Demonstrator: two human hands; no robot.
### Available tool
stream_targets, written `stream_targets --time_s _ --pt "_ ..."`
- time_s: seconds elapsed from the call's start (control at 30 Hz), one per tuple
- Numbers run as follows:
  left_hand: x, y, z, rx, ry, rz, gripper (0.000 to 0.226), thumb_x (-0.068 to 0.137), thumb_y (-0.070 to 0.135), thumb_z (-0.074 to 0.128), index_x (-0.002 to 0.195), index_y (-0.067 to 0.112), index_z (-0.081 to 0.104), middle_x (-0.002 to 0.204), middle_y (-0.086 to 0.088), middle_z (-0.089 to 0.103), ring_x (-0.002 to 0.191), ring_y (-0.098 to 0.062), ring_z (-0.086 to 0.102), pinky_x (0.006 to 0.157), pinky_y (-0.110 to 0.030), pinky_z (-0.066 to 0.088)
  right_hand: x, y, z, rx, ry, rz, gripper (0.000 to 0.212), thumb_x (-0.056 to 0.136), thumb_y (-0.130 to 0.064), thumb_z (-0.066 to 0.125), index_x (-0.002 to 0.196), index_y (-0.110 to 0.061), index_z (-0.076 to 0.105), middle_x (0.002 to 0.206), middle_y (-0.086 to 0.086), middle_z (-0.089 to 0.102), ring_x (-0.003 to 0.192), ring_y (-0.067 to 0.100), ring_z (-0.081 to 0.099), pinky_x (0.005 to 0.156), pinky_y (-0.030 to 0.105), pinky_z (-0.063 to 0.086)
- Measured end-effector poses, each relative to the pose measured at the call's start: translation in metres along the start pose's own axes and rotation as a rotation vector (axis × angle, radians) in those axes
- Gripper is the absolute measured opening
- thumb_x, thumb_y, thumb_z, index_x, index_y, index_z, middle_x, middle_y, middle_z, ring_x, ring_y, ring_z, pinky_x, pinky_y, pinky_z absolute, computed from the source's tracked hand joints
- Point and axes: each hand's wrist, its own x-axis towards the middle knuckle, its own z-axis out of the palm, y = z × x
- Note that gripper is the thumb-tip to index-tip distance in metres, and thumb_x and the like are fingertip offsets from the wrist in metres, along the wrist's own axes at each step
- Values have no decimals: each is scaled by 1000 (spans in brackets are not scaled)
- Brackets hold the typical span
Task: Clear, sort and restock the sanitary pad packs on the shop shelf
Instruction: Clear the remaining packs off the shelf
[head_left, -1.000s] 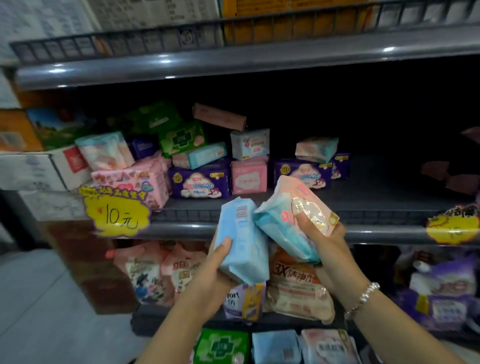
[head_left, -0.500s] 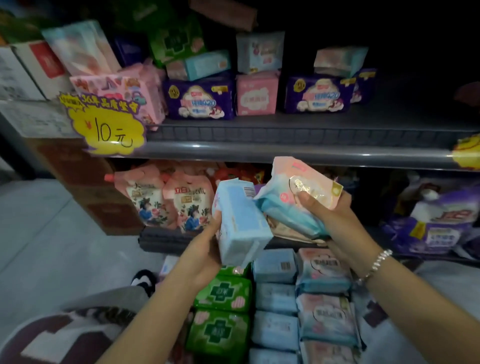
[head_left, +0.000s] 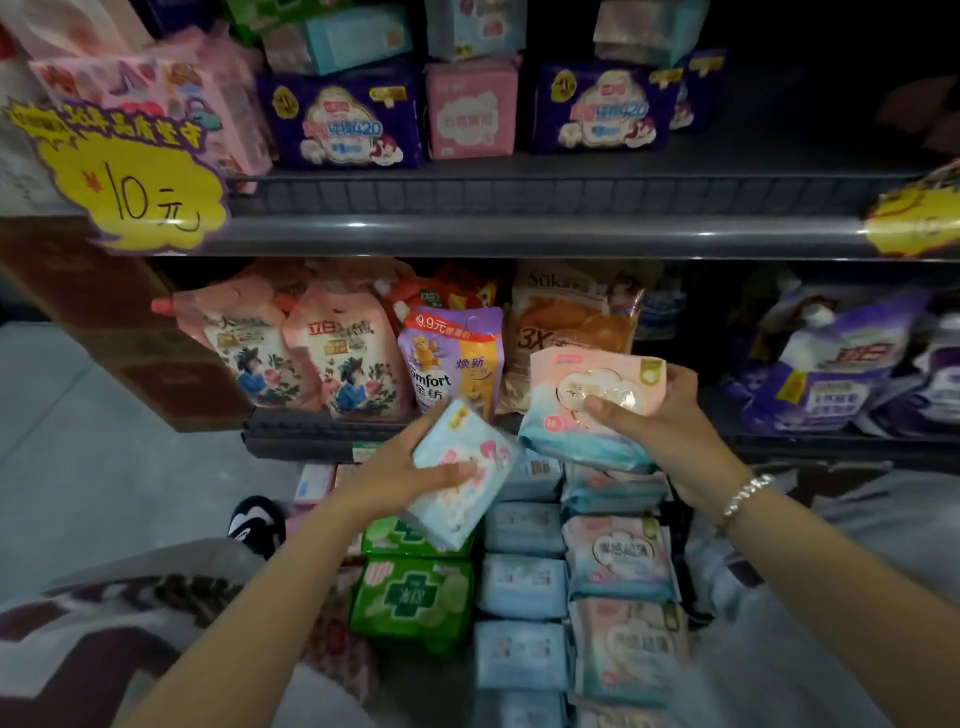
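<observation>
My left hand (head_left: 400, 480) grips a light blue pad pack (head_left: 460, 478) with pink flowers, tilted, above rows of packs laid out on the floor. My right hand (head_left: 660, 426) holds a pink and teal pad pack (head_left: 587, 405) a little higher, to the right. Below lie green packs (head_left: 410, 597), a column of pale blue packs (head_left: 522, 587) and a column of pink-teal packs (head_left: 618, 561). On the upper shelf (head_left: 519, 234) stand purple packs (head_left: 343, 124), a pink pack (head_left: 470, 111) and more behind them.
A yellow "10" price tag (head_left: 130, 182) hangs at the shelf's left edge, another tag (head_left: 914, 218) at the right. The lower shelf holds detergent refill pouches (head_left: 337, 353) and purple bags (head_left: 831, 364). My shoe (head_left: 257, 522) and knees flank the floor stacks.
The view has tilted down from the shelf to the floor stacks. Both hands have come down with their packs; the blue pack in my left hand has turned its flowered face up.
</observation>
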Motion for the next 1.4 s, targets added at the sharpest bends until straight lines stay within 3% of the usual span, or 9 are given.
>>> stream_targets --time_s 0.17,0.3,0.4,0.5,0.7,0.8,1.07,1.3,1.4 --pt "25 -40 37 878 -125 232 92 74 74 57 133 68 -14 130 -4 38 122 -25 36 99 -34 31 7 19 -16 -83 74 -26 75 71 -16 84 119 -20 27 113 -5 51 93 0 54 92 29 48" --pt "38 -61 70 1127 -114 378 88 87 58 56 146 50 -9 146 -8 26 136 -25 21 107 -37 18 12 28 -20 -95 87 -5 75 70 -18 85 118 -22 27 107 -10 52 93 -1 54 92 31 50" --pt "49 -75 83 1150 -106 454 92 84 51 65 152 41 4 145 -9 31 133 -24 22 108 -42 20 14 30 -19 -124 67 -6 75 70 -19 85 118 -23 27 102 -13 52 90 -2 54 88 28 48" --pt "63 -87 92 1125 -26 584 107 60 51 84 148 33 26 122 -9 55 113 -21 35 88 -47 45 16 37 -16 -176 39 13 75 70 -19 85 116 -24 27 102 -11 54 94 6 57 87 28 47" --pt "80 -84 109 1077 -82 598 93 52 51 87 133 21 52 119 -6 61 110 -26 52 86 -44 46 21 56 -22 -241 47 99 76 69 -20 86 114 -25 26 105 -5 58 102 16 60 94 39 51" --pt "84 -79 113 1020 -77 575 83 65 46 81 137 18 51 129 -10 56 119 -27 42 96 -44 31 23 59 -27 -226 76 108 75 69 -20 87 114 -25 27 100 -8 56 98 14 60 94 40 51" --pt "90 -99 111 1045 -20 563 100 50 53 87 135 27 42 122 -2 56 113 -21 43 91 -40 43 25 67 -33 -169 52 127 76 70 -20 86 117 -24 27 101 -8 58 90 5 59 86 31 51" --pt "81 -87 107 900 2 464 80 84 44 67 150 27 27 140 -1 39 132 -21 32 105 -34 24 24 74 -39 -181 27 195 72 72 -19 84 116 -23 27 101 -4 59 87 6 59 77 28 51" --pt "77 -77 110 724 30 403 68 88 46 63 147 23 36 135 -1 42 129 -19 35 108 -35 27 19 82 -46 -165 13 210 72 73 -19 83 118 -21 26 99 -7 57 85 2 57 71 19 47"
